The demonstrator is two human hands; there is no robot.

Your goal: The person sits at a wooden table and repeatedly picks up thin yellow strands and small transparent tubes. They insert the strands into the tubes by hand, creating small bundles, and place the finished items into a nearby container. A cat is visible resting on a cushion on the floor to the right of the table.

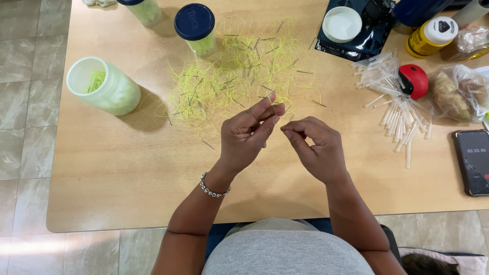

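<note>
My left hand [249, 135] is raised over the wooden table [127, 173], its thumb and fingers pinched on a thin dark needle with yellow thread. My right hand [315, 145] hovers close beside it, fingertips pinched together near the left fingertips, seemingly on the fine thread. Just beyond both hands lies a loose tangle of neon-yellow thread and several dark needles [232, 76]. A silver bracelet [214, 189] circles my left wrist.
An open pale jar [104, 86] with yellow bits lies at the left. A blue-lidded jar [196, 28] stands at the back. Clear plastic tubes [397, 104], a red object [413, 80], a phone [472, 162], a yellow bottle [432, 35] and bags sit at the right.
</note>
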